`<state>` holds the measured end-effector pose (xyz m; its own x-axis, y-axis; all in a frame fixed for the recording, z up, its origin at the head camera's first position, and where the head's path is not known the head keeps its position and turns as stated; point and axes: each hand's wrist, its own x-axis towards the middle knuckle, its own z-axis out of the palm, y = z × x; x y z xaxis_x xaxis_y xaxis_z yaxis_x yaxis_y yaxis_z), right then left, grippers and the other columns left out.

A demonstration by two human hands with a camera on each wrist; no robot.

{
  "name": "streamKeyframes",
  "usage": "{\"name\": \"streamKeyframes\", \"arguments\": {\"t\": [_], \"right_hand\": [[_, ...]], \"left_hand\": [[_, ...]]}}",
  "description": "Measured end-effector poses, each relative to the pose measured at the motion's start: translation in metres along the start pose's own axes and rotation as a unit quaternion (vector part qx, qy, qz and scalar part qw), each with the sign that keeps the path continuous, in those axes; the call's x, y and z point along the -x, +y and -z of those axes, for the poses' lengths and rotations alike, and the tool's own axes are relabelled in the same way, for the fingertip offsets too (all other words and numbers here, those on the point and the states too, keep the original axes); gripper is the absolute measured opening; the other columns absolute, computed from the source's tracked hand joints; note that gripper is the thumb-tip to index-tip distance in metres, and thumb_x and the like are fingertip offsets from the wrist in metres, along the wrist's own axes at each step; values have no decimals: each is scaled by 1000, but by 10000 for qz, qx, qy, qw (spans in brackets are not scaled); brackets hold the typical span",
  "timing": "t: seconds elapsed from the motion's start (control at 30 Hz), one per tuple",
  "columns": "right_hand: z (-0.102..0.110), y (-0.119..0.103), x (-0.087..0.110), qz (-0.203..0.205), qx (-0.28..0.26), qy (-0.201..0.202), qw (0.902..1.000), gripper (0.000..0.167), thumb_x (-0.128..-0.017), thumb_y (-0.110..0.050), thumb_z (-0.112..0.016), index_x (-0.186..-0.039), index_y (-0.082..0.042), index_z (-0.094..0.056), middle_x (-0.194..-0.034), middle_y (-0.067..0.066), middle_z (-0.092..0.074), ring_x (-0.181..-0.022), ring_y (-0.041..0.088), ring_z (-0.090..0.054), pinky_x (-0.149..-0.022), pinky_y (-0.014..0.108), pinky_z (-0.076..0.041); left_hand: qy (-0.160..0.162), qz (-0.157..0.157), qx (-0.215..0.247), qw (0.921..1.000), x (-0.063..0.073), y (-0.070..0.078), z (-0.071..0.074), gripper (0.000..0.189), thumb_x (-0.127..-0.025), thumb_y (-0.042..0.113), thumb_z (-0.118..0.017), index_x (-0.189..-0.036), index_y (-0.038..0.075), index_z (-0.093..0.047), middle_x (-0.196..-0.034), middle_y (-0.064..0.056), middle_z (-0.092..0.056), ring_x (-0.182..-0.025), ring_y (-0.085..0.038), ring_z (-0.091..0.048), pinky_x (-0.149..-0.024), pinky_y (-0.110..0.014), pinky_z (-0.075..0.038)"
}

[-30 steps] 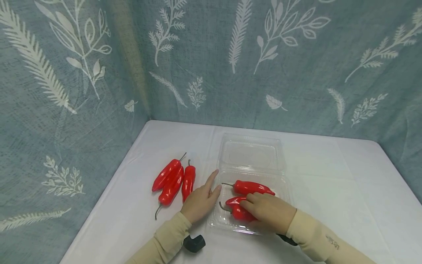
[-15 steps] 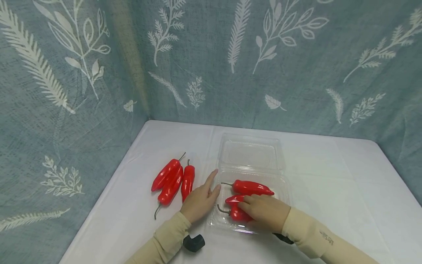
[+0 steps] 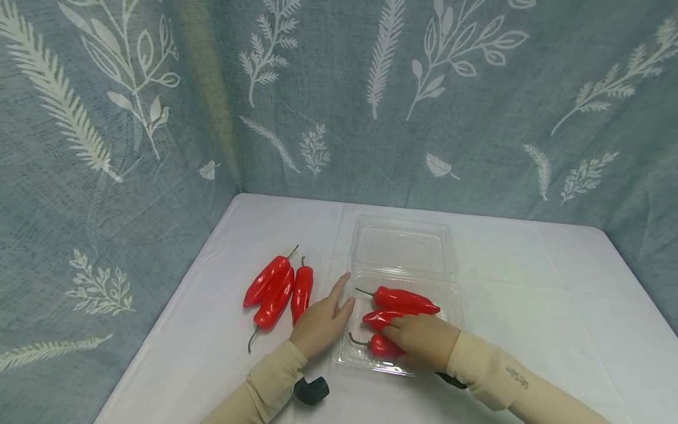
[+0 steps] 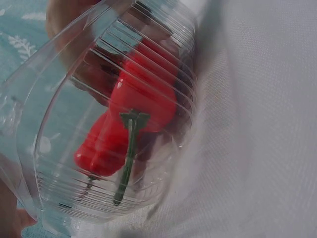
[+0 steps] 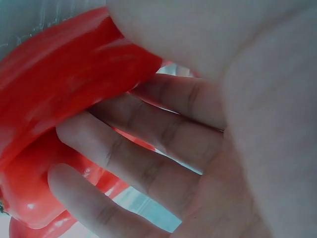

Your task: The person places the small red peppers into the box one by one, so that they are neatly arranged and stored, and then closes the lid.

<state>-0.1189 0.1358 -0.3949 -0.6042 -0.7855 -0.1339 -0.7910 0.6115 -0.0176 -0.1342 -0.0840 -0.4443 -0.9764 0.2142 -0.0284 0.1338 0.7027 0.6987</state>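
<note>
Inside the open clear plastic clamshell container (image 3: 346,356) lie 3 red peppers. My right hand (image 3: 426,340) is in the container and holds the nearest pepper (image 3: 384,346), thumb on one side and fingers on the other in the right wrist view. Its fingertips also touch the middle pepper (image 3: 377,320). Behind them lies the far pepper (image 3: 405,299), stem to the left. At the container's left side rests my left hand (image 3: 321,325), index finger and thumb extended, with nothing gripped. Through the clear wall, the left wrist view shows the near pepper's green stem (image 4: 130,158).
To the left, 3 more red peppers (image 3: 272,300) lie on the white tablecloth (image 3: 519,294); one is partly behind my left hand. The container's lid (image 3: 399,244) is folded back flat. A patterned blue-green curtain (image 3: 339,129) surrounds the table. A dark wrist-camera piece (image 3: 311,390) shows by my left sleeve.
My right hand has moved slightly left and nearer, bringing the near pepper away from the middle one, so a gap shows between them. The left hand has stayed still.
</note>
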Motion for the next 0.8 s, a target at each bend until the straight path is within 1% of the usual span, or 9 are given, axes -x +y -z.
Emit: {"name": "streamKeyframes", "arguments": {"t": [0.23, 0.4, 0.53, 0.63, 0.67, 0.73, 0.8], "right_hand": [[2, -2, -1, -25, 113, -69, 9999, 46, -67, -26, -86, -106, -13, -66, -96, 1, -69, -88, 17, -65, -81, 33, -55], [6, 0, 1, -144, -44, -148, 9998, 47, -68, -29, -85, -109, -14, -65, -98, 0, -69, -90, 17, -65, -82, 34, -54], [15, 7, 6, -265, -233, -180, 9992, 51, -69, -33, -84, -112, -15, -65, -97, -1, -68, -90, 16, -64, -81, 35, -54], [23, 16, 13, -421, -441, -20, 9981, 49, -72, -33, -82, -113, -15, -64, -98, -2, -68, -89, 14, -63, -78, 32, -53], [25, 20, 17, -480, -483, 90, 9976, 47, -74, -33, -81, -113, -15, -64, -97, -3, -68, -89, 14, -63, -77, 32, -52], [28, 27, 25, -640, -594, 366, 9955, 45, -76, -31, -80, -115, -15, -64, -99, -2, -69, -89, 14, -64, -75, 33, -51], [31, 35, 34, -886, -666, 717, 9913, 44, -78, -30, -79, -116, -14, -64, -100, -1, -69, -88, 15, -65, -76, 34, -52]], "left_hand": [[8, -17, -14, 10000, 0, 1, 1, 60, -97, 36, -50, -151, 23, -28, -60, 5, -49, -47, -13, -45, -48, -26, -38], [8, -19, -23, 10000, 0, 1, 1, 60, -97, 37, -50, -151, 24, -28, -60, 5, -49, -47, -13, -45, -48, -26, -38], [25, 25, -9, 10000, -1, 1, 0, 60, -96, 38, -50, -151, 25, -27, -60, 4, -49, -47, -14, -45, -47, -27, -38], [33, 40, -10, 10000, 0, 0, 0, 60, -97, 38, -50, -151, 25, -28, -60, 4, -49, -47, -14, -44, -47, -27, -38], [38, 31, -25, 10000, 0, 0, 0, 60, -97, 38, -49, -151, 25, -28, -60, 3, -48, -47, -14, -44, -47, -27, -38], [51, 7, -39, 10000, -1, 0, -1, 59, -97, 37, -49, -151, 25, -29, -61, 3, -48, -48, -14, -44, -48, -27, -38], [59, -19, -63, 10000, -1, 0, -1, 58, -97, 37, -48, -151, 24, -29, -62, 3, -48, -49, -13, -43, -48, -27, -38]]}}
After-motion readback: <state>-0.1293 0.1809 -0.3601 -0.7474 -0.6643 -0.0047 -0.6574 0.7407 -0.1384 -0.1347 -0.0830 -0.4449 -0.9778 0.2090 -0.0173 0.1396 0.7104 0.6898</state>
